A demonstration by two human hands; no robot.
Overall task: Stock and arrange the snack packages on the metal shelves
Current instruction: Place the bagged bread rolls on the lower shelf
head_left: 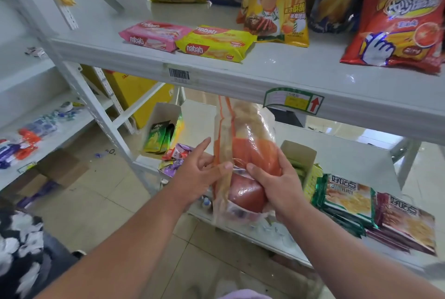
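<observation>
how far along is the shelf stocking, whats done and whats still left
Partly done. The upper shelf already holds a pink wafer pack, a yellow wafer pack and upright chip bags. In hand: the right hand grips a clear orange snack bag while the left hand touches it. Left: loose purple packets and opened boxes on the lower shelf.

Both bare forearms reach forward. The right hand (277, 185) curls in a grip. The left hand (199, 171) lies close beside it, fingers spread.
</observation>
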